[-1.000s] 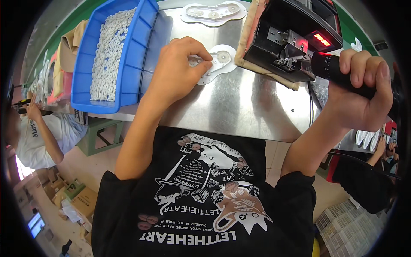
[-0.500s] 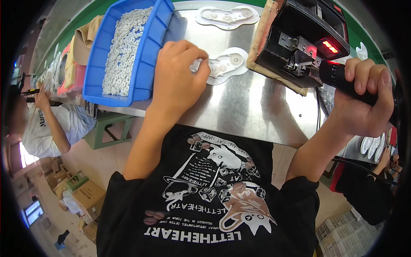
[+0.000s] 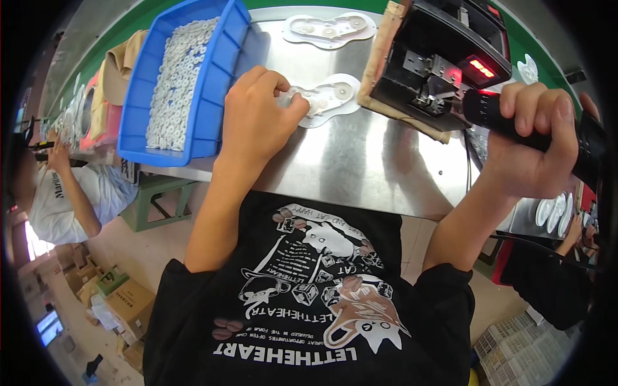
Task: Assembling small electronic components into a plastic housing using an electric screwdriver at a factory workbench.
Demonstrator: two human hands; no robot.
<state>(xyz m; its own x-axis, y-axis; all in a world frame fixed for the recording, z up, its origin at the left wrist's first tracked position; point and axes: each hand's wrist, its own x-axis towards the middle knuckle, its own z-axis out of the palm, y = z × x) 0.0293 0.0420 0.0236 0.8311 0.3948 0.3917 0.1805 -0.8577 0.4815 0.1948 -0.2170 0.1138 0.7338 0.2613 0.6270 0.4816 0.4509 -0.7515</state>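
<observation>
Here, seen from above, a person in a black printed T-shirt point(image 3: 302, 309) sits at a shiny steel bench point(image 3: 360, 167). The left hand point(image 3: 257, 119) rests on the bench with its fingers curled down, its grip pinched on the near end of a flat white plastic plate with round recesses point(image 3: 325, 98), which lies on the steel just beside the machine. Small white rings sit in the recesses, though whether the fingertips hold one cannot be told.

The right hand point(image 3: 537, 145) is clenched around the thick black lever handle point(image 3: 496, 114) of a black bench-top press machine point(image 3: 444, 61), which stands at the far right of the bench on a tan pad point(image 3: 376, 77). A small red lit display point(image 3: 481, 67) glows on the machine's upper face, close to the handle.

To the left of the left hand, a long blue plastic bin heaped with small white rings point(image 3: 187, 83) stands tilted along the bench, its near corner just beside the wrist. A second white recessed plate point(image 3: 328, 27) lies farther back, well apart from the first.

At the far left, another person in a white shirt point(image 3: 71, 196) sits at the same line of benches. Cardboard boxes point(image 3: 125, 299) stand on the floor below. At the right edge, a few white pieces point(image 3: 555, 213) lie on another surface.
</observation>
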